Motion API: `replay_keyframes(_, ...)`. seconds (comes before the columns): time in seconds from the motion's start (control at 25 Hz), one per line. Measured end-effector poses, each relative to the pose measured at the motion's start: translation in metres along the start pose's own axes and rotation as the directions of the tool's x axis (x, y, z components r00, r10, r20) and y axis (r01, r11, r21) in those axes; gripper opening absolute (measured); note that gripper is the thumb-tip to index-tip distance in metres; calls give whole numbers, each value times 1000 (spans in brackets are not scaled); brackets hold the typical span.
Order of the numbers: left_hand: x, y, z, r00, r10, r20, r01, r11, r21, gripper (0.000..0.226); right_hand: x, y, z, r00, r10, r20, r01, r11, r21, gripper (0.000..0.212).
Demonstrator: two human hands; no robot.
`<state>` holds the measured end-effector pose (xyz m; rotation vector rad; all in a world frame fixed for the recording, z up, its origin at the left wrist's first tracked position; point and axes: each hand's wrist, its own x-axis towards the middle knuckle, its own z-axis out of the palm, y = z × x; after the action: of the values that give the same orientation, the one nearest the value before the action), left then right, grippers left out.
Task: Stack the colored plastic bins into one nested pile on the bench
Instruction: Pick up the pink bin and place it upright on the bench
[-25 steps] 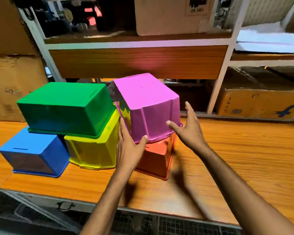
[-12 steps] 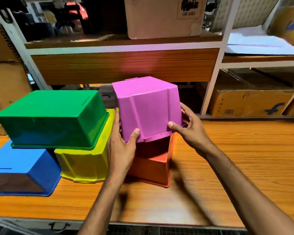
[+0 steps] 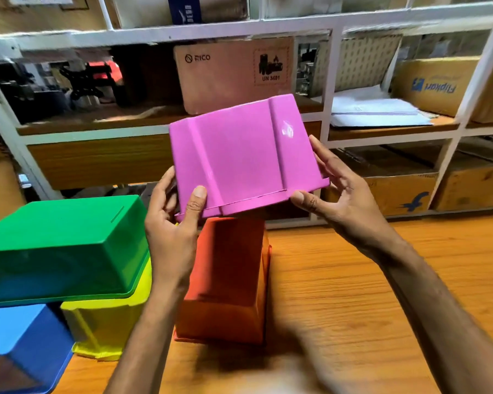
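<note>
pink bin (image 3: 239,155): lifting off the orange bin (image 3: 228,274), now hanging clear above it, side wall tilting toward the camera | left hand (image 3: 171,223) and right hand (image 3: 339,194): rising with it, gripping its rim

From my console I see two bare hands, the left hand (image 3: 171,231) and the right hand (image 3: 342,194). Each runs into an uncovered arm that reaches the bottom edge: the left forearm (image 3: 143,336) and the right forearm (image 3: 439,308). The left thumbnail (image 3: 199,191) and right thumbnail (image 3: 296,196) are cut short. Blur smears the lower stretch of both arms.
</note>
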<state>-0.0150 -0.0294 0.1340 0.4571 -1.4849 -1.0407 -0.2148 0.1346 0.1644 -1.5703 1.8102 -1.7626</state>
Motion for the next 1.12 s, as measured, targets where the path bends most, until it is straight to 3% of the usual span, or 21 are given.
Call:
replay_keyframes(0.12,11,14,17,1000,-4,-10,2,991,-131,43,3,0,-10,997,-63,-41,65,997,41,85)
replay_keyframes(0.2,19,20,31,1000,-11,13,13,983,-183,36,12,1,-16,978,-123,-170,131,991,36,65)
replay_keyframes(0.28,30,21,44,997,-31,72,45,977,-206,31,25,2,-22,921,-188,-341,167,982,-90,44)
replay_keyframes(0.4,43,15,59,981,-50,189,82,983,-166,36,41,8,-35,793,-206,-574,62,964,-260,30)
replay_keyframes(0.48,42,7,63,967,-21,255,48,994,-100,36,47,16,-49,719,-144,-680,-50,965,-257,24)
replay_keyframes(0.6,25,-15,65,961,37,275,-56,996,62,33,47,31,-65,674,-15,-739,-132,981,-141,15)
replay_keyframes(0.72,8,-33,74,971,117,206,-157,970,188,28,41,40,-72,691,94,-717,-103,994,31,11)
replay_keyframes(0.84,5,-35,84,975,150,163,-179,967,181,26,17,52,-78,824,212,-526,-176,977,118,34)
replay_keyframes(0.92,7,-37,89,982,77,173,-103,983,150,21,-12,59,-78,883,321,-342,-271,944,187,49)
replay_keyframes(1.0,9,-41,92,985,-55,165,41,995,89,17,-42,62,-73,883,415,-218,-376,905,200,49)
replay_keyframes(1.12,13,-52,98,936,-273,221,261,962,83,11,-61,65,-68,835,487,-255,-467,873,139,44)
